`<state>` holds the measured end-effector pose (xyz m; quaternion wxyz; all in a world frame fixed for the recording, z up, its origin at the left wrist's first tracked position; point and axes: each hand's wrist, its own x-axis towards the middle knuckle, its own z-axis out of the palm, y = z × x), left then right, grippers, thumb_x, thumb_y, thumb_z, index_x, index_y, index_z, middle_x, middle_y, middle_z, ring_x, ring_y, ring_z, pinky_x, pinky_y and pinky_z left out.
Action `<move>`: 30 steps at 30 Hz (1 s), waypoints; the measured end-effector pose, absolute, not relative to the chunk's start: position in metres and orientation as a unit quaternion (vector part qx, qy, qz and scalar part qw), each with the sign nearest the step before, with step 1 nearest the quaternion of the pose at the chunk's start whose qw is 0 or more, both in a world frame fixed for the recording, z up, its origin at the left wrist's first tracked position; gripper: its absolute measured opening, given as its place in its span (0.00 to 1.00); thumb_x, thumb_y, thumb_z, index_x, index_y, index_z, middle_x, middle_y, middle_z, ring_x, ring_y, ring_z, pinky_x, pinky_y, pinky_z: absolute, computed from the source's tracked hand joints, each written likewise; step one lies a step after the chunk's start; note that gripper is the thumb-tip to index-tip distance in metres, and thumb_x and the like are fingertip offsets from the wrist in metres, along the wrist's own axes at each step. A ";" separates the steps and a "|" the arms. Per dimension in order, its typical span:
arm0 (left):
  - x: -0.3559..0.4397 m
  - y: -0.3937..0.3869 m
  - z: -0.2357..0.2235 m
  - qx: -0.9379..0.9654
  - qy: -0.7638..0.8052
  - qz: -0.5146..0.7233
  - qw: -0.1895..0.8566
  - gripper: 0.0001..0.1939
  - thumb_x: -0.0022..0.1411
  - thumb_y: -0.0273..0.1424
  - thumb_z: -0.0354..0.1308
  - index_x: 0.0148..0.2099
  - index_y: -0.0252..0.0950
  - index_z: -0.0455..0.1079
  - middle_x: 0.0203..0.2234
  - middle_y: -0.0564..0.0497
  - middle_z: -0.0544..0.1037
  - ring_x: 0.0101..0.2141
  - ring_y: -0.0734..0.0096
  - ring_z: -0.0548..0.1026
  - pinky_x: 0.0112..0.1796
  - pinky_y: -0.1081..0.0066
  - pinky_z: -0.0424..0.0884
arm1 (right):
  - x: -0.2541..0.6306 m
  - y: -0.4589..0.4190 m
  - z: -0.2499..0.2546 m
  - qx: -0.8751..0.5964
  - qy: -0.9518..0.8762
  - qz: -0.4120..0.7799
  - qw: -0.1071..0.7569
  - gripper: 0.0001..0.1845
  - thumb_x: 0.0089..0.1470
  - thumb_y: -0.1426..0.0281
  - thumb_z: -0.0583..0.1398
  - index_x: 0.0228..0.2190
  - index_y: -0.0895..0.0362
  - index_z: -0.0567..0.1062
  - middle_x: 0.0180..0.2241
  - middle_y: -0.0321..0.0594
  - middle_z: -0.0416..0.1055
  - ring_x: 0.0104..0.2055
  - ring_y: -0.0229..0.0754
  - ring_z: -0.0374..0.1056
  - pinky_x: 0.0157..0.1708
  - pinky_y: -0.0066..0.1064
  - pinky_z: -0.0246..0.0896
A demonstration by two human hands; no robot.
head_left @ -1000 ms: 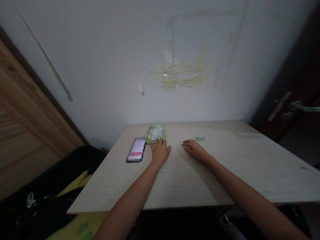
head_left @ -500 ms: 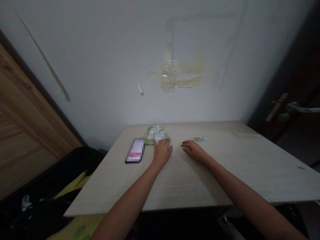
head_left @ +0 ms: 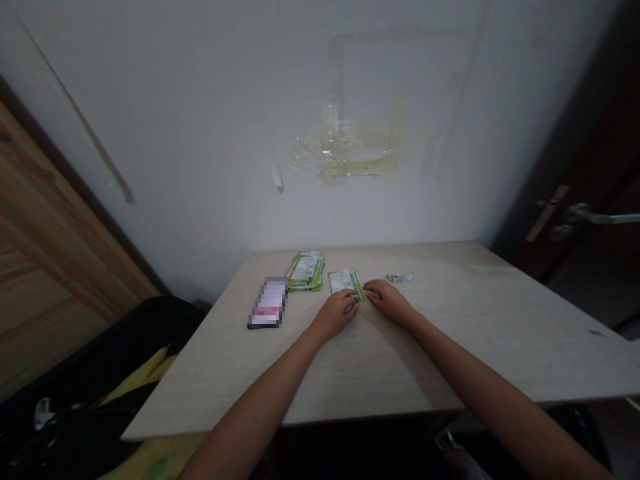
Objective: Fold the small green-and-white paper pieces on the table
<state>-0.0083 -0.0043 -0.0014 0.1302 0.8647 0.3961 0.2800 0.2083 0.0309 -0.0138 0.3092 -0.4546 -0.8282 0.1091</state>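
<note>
A flat green-and-white packet (head_left: 345,279) with printed text lies between my two hands, just above the table. My left hand (head_left: 336,313) is closed on its lower edge, thumb and fingertips together near the lower right corner. At the packet's right edge, my right hand (head_left: 390,301) has its curled fingers pinched on the corner; the fingertips are partly hidden. A pile of similar green-and-white packets (head_left: 306,270) rests to the left of the held one. Beyond my right hand lies a small torn strip of packet (head_left: 400,277).
A phone (head_left: 270,303) with a blurred screen lies left of my left hand. Everything rests on a pale wooden table (head_left: 380,373) pushed against a wall (head_left: 225,133) with old tape (head_left: 350,157). At the right is a dark door with a metal handle (head_left: 600,217).
My left hand has slid one packet off the pile to the right, toward my right hand. My right hand, loosely open before, now meets the packet's edge.
</note>
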 end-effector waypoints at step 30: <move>-0.013 -0.007 0.001 0.851 0.510 0.121 0.036 0.22 0.71 0.38 0.46 0.63 0.40 0.63 0.63 0.44 0.66 0.64 0.58 0.60 0.64 0.45 0.48 | 0.192 0.017 -0.024 -0.452 -0.872 0.061 0.176 0.26 0.66 0.65 0.47 0.63 0.57 0.64 0.65 0.49 0.58 0.67 0.48 0.54 0.66 0.52 0.44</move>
